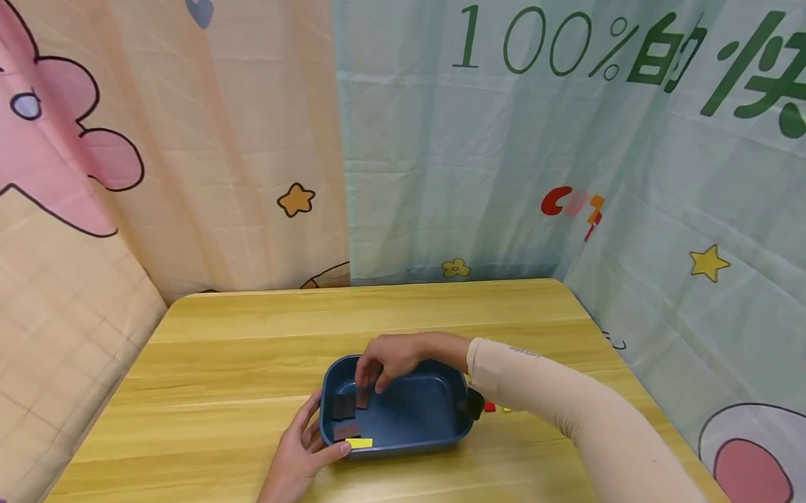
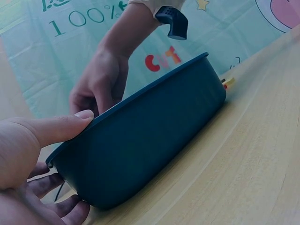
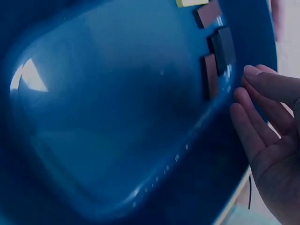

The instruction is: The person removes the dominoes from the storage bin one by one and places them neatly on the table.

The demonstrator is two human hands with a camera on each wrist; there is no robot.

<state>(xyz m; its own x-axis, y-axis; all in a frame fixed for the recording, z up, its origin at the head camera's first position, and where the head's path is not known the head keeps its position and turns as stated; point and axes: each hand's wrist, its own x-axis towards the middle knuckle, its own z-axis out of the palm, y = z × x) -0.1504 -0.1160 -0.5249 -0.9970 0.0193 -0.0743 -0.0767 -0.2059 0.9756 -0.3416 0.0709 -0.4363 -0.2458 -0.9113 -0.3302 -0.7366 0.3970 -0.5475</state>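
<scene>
A dark blue plastic tub (image 1: 410, 420) sits on the table. My left hand (image 1: 300, 447) holds its left end, thumb on the rim and fingers against the outer wall (image 2: 150, 136). Over the tub's far left part, my right hand (image 1: 390, 355) reaches in with loosely bent fingers; in the right wrist view that hand (image 3: 276, 112) has nothing between thumb and fingers. Along the left side of the tub floor lie black blocks (image 3: 225, 49) side by side, a brown block (image 3: 209, 77) beside them, another brown block (image 3: 208, 13) and a yellow block (image 1: 359, 442) near the front wall.
On the wooden table (image 1: 234, 409), a small red piece (image 1: 489, 407) and a yellow piece (image 1: 507, 409) lie right of the tub, partly behind the right forearm. A black device (image 1: 476, 404) hangs at the right wrist. Printed curtains (image 1: 406, 169) surround the table.
</scene>
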